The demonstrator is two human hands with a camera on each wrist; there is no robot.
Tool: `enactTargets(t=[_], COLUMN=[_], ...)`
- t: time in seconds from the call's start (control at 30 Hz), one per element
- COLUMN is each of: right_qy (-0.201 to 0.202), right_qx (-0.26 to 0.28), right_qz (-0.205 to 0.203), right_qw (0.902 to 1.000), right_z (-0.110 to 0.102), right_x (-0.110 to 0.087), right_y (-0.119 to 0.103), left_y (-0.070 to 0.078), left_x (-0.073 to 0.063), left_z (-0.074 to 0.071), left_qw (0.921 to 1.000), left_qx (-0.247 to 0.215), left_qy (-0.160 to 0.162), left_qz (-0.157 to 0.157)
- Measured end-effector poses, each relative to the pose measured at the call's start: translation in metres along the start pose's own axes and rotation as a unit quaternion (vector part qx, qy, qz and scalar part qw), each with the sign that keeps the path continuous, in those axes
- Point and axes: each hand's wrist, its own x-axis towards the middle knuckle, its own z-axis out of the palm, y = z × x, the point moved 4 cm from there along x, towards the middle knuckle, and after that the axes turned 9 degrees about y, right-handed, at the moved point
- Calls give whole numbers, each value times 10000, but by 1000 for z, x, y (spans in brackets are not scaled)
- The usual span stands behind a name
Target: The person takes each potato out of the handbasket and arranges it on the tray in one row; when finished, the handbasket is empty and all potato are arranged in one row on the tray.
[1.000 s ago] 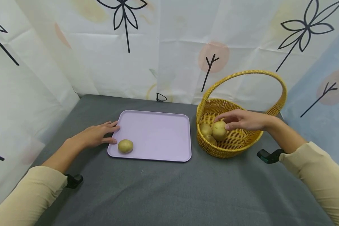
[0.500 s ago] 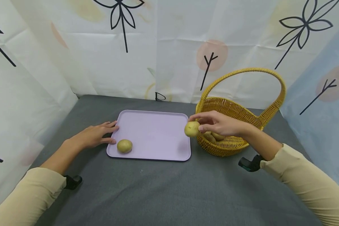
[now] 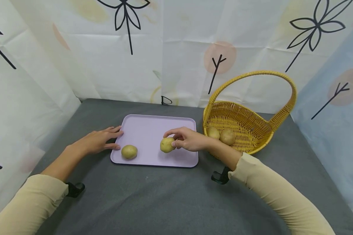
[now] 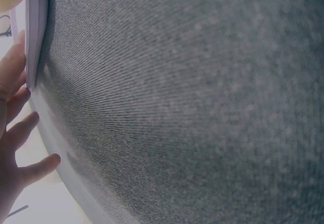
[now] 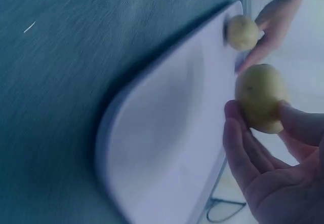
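Observation:
My right hand pinches a potato between thumb and fingers above the right half of a lilac tray. In the right wrist view the held potato hangs clear of the tray surface. Another potato lies at the tray's front left corner. Spread fingers of my left hand touch the tray's left edge; in the left wrist view that hand shows beside the tray rim. Potatoes sit inside a yellow wicker basket, partly hidden by the right forearm.
The basket, with its tall arched handle, stands right of the tray. Dark grey cloth covers the table. A white printed curtain hangs behind and at the sides.
My right hand has lifted a potato out of the basket and carried it left, over the tray. The left hand stays at the tray's left edge.

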Motion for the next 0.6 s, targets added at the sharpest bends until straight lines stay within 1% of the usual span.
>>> enactTargets(t=[0.17,0.27,0.47,0.6], right_qy=[138,143,156,379], right_qx=[-151,-364,-681,-755], right_qz=[353,465,340,315], right_qw=[9992,9982,9970,9959], right_z=[21,32,52,64], right_x=[20,29,43,50], right_y=[9,11,6,2], left_y=[-1,1,0,1], left_x=[0,-1,-2,-2], left_z=[1,0,0,0], left_qw=[10000,10000,10000,10000], left_qx=[-27,-57,-15,-12], left_qy=[16,24,-29,-29], left_qz=[41,42,-79,-31])
